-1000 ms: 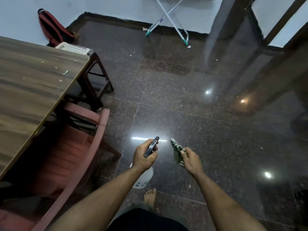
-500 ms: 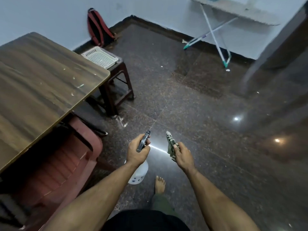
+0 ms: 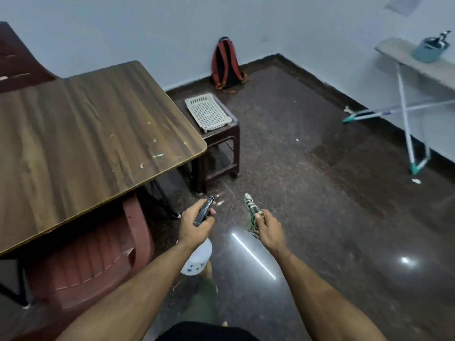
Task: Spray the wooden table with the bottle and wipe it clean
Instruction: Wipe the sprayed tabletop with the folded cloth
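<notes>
A: What takes up most of the view?
B: The dark polished floor, then the wooden table at the left, flecked with pale bits, with a red plastic chair tucked under its near edge.
A: Beyond its corner?
B: A brown stool carrying a white perforated tray; a red backpack leans on the wall.
A: And the hands?
B: Out over the floor, apart from the table. The left hand is wrapped round the neck of the white spray bottle. The right hand pinches a checked cloth in curled fingers.
</notes>
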